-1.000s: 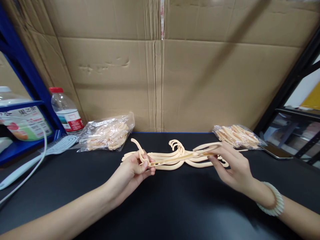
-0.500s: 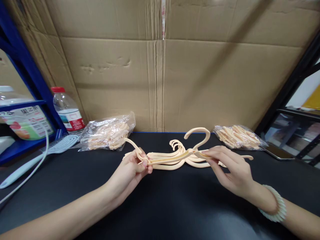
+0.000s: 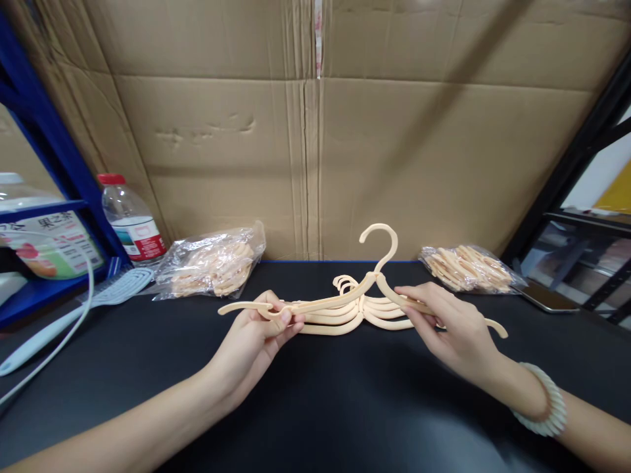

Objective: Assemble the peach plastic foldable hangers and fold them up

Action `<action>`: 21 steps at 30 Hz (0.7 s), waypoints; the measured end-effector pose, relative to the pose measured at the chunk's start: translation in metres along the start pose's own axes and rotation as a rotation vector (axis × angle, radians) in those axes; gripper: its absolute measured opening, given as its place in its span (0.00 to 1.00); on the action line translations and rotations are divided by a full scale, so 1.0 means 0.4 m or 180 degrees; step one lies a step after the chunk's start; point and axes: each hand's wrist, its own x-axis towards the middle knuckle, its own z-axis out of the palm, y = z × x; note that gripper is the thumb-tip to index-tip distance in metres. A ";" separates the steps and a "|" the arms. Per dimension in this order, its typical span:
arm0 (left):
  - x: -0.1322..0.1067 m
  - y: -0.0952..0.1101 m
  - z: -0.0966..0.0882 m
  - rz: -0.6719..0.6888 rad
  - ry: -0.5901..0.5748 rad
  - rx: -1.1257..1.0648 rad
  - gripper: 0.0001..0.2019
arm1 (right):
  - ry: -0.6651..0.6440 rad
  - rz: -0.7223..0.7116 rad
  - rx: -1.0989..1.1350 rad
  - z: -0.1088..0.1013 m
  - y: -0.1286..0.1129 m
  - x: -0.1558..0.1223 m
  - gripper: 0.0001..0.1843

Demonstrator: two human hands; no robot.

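Observation:
A cream folding clothes hanger (image 3: 340, 301) is held up off the table between my two hands, its hook pointing up and curling left. My left hand (image 3: 261, 332) pinches its left arm at a joint, where the end piece sticks out to the left. My right hand (image 3: 451, 328) is closed round the right arm, whose tip shows beyond the fingers. Right behind, several matching hangers (image 3: 335, 328) lie stacked on the black table (image 3: 345, 407), their hooks toward the back left; my hands and the held hanger hide parts of them.
Clear plastic bags of cream hanger parts stand at the back left (image 3: 211, 263) and back right (image 3: 468, 268). At left are a pale blue hairbrush (image 3: 118, 288), a white cable (image 3: 81, 315) and a red-capped bottle (image 3: 131, 220). A phone-like slab (image 3: 547, 297) lies at right; cardboard (image 3: 444, 131) closes the back.
The held hanger's left end piece has swung from pointing up to lying outward, nearly in line with the arm. Its hook and middle have risen, and its right tip has dropped slightly.

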 end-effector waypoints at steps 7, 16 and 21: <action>-0.031 -0.021 0.017 -0.0260 -0.0278 0.0774 0.07 | 0.0042 0.0301 0.0054 -0.020 0.028 0.023 0.09; -0.133 -0.018 0.036 0.2684 -0.3149 0.4883 0.15 | -0.1056 0.0774 0.0626 -0.027 0.038 0.028 0.06; -0.133 -0.018 0.043 0.2609 -0.2809 0.5521 0.21 | -0.1699 0.0745 0.0668 -0.023 0.038 0.023 0.05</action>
